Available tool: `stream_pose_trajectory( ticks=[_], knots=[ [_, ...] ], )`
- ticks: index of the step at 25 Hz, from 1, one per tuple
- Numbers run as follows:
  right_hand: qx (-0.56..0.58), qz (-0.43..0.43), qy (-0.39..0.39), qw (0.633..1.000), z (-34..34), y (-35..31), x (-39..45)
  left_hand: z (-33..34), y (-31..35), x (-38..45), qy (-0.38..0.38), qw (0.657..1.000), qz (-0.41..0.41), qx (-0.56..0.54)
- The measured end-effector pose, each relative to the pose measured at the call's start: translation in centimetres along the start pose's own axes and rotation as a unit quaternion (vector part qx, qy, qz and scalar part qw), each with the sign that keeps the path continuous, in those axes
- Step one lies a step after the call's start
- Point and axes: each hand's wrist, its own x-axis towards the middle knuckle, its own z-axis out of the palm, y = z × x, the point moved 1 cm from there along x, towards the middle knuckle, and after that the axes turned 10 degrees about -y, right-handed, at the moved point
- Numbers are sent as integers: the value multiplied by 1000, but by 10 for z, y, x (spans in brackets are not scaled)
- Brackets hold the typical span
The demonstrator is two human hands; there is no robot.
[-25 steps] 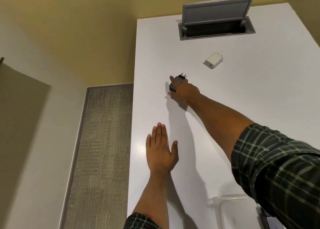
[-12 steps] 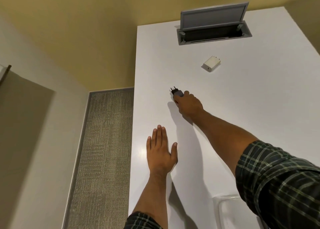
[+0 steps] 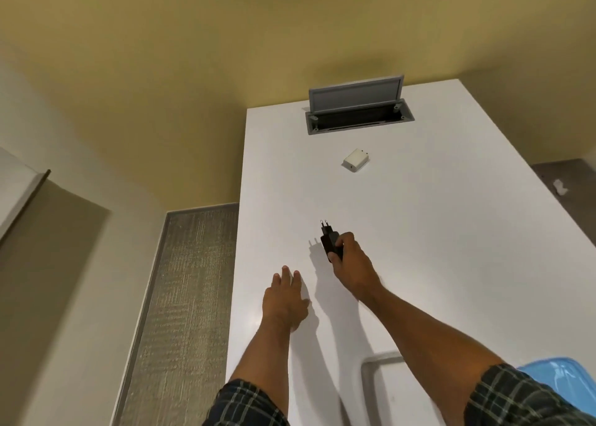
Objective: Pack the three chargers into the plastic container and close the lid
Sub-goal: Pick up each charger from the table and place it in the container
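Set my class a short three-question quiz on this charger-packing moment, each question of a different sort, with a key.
1. True or false: the white charger lies inside the plastic container.
2. Which hand holds the black charger? A left hand; B right hand.
3. Fill in: the black charger's prongs point ____ the person.

Key: 1 false, it lies on the table; 2 B; 3 away from.

My right hand has lifted the black charger, apparently clear of the counter, and drawn it nearer.
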Motion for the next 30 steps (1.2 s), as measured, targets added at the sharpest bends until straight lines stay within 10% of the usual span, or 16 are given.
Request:
stream_pose_trajectory(
  ticks=[22,30],
  knots=[
    [-214,-130,-166,954,-92,75,-197,59,97,-169,114,966,219,74],
    [-269,14,-201,942,-42,69,-228,70,102,-179,79,970,197,117]
  ],
)
